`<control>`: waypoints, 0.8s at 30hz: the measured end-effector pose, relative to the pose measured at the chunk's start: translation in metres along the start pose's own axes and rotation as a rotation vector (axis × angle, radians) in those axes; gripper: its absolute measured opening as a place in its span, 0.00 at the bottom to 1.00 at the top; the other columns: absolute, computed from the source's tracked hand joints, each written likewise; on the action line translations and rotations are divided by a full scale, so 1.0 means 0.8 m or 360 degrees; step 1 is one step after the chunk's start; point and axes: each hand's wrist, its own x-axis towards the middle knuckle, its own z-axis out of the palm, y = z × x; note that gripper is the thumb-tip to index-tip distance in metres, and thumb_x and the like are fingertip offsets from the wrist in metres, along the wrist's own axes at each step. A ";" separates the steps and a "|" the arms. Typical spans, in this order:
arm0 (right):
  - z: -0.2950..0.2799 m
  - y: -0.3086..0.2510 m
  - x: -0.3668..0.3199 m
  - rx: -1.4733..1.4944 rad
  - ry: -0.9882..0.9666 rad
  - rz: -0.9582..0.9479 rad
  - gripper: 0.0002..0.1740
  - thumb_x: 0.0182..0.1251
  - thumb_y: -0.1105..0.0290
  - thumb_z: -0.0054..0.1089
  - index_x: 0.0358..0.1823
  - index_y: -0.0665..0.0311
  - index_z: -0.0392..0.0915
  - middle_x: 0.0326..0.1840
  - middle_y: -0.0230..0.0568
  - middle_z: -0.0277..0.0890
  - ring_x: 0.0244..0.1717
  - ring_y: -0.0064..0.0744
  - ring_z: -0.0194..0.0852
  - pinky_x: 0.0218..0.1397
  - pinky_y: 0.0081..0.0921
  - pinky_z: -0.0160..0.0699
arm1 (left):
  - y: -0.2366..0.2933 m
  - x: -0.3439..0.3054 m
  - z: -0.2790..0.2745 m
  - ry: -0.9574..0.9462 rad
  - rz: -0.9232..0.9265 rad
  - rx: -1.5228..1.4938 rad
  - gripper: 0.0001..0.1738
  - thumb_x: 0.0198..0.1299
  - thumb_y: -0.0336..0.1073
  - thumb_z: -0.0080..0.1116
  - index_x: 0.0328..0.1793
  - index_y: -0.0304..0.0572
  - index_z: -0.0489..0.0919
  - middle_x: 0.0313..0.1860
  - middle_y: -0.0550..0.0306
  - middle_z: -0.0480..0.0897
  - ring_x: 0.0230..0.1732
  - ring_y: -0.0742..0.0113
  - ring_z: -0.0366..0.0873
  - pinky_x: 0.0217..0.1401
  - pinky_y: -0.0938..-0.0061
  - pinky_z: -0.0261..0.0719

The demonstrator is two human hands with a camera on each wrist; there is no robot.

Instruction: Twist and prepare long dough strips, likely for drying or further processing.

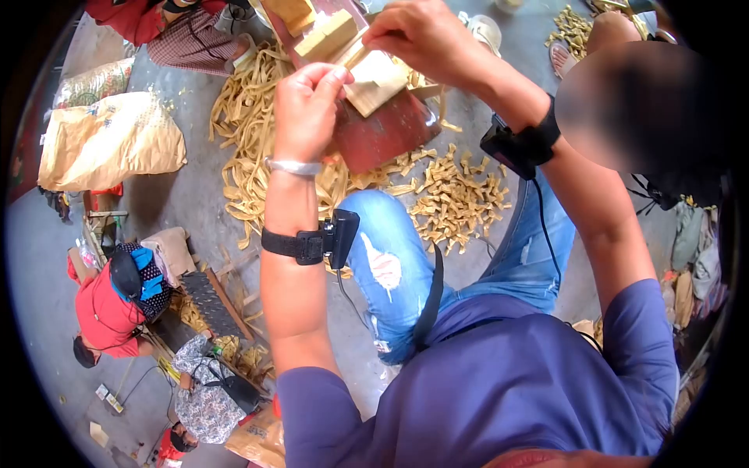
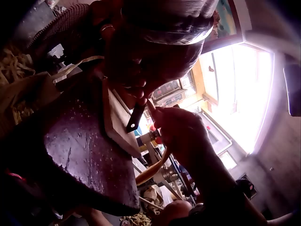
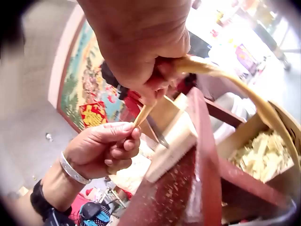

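A tan, flexible strip (image 3: 256,96) runs through both hands. My left hand (image 1: 307,101) pinches it between thumb and forefinger, above the near end of a red wooden bench (image 1: 386,136). Close by, my right hand (image 1: 425,39) grips the same strip, whose long tail hangs from it over a carton in the right wrist view. A short taut length shows between the two hands. Under them, a pale wooden board (image 1: 374,90) lies on the bench. A narrow dark metal blade (image 2: 135,118) with a hole stands against the board, just below the fingers.
Long tan strips (image 1: 250,109) heap on the floor left of the bench. Small knotted pieces (image 1: 460,195) lie in front of it. A carton (image 3: 240,141) with pale scraps stands beside the bench. Other people (image 1: 109,308) sit around, and a paper sack (image 1: 113,140) lies at left.
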 end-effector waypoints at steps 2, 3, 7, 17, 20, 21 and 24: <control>0.026 0.029 -0.007 -0.0235 -0.0125 0.0168 0.07 0.55 0.71 0.62 0.34 0.63 0.84 0.28 0.47 0.80 0.30 0.44 0.80 0.36 0.33 0.78 | -0.019 0.005 0.004 -0.0027 -0.0116 0.0022 0.10 0.66 0.35 0.55 0.39 0.37 0.83 0.24 0.69 0.77 0.21 0.86 0.66 0.23 0.90 0.62; 0.026 0.032 -0.012 -0.0323 -0.0045 0.0199 0.06 0.55 0.71 0.62 0.34 0.63 0.83 0.28 0.46 0.80 0.28 0.42 0.81 0.35 0.31 0.78 | -0.025 0.005 0.008 -0.0044 -0.0168 0.0035 0.10 0.66 0.35 0.55 0.39 0.37 0.83 0.25 0.69 0.78 0.21 0.86 0.66 0.23 0.90 0.63; -0.023 0.005 -0.031 0.0934 0.0027 0.0828 0.11 0.69 0.66 0.57 0.45 0.67 0.76 0.35 0.31 0.79 0.33 0.16 0.75 0.33 0.16 0.74 | -0.001 -0.051 0.021 -0.0288 -0.0530 -0.0863 0.18 0.72 0.40 0.44 0.51 0.31 0.78 0.30 0.57 0.80 0.21 0.77 0.70 0.24 0.82 0.74; -0.065 -0.124 -0.180 0.1967 0.0006 0.0717 0.12 0.70 0.69 0.55 0.48 0.71 0.73 0.37 0.39 0.80 0.40 0.25 0.81 0.44 0.21 0.82 | 0.027 -0.142 0.136 -0.0632 -0.0465 -0.1332 0.19 0.71 0.43 0.43 0.58 0.36 0.73 0.51 0.48 0.81 0.50 0.54 0.81 0.54 0.59 0.80; -0.082 -0.136 -0.224 0.1659 0.0151 0.0523 0.10 0.70 0.71 0.54 0.47 0.70 0.75 0.37 0.36 0.79 0.38 0.22 0.80 0.42 0.18 0.80 | 0.057 -0.169 0.168 -0.0253 -0.0484 -0.1733 0.14 0.65 0.35 0.53 0.50 0.31 0.78 0.37 0.54 0.82 0.30 0.70 0.79 0.34 0.79 0.79; -0.087 -0.145 -0.237 0.1650 0.0185 0.0543 0.10 0.70 0.71 0.54 0.46 0.69 0.76 0.35 0.34 0.79 0.35 0.20 0.79 0.38 0.16 0.79 | 0.062 -0.180 0.173 -0.0314 -0.0367 -0.1461 0.13 0.66 0.35 0.53 0.50 0.33 0.78 0.37 0.56 0.82 0.33 0.72 0.79 0.37 0.78 0.79; -0.128 -0.168 -0.249 0.0619 0.0477 0.0161 0.06 0.71 0.72 0.51 0.42 0.66 0.75 0.40 0.34 0.78 0.38 0.18 0.76 0.39 0.14 0.73 | 0.084 -0.199 0.180 -0.0469 -0.0051 -0.0627 0.10 0.63 0.34 0.56 0.47 0.37 0.81 0.36 0.64 0.82 0.34 0.78 0.78 0.39 0.81 0.78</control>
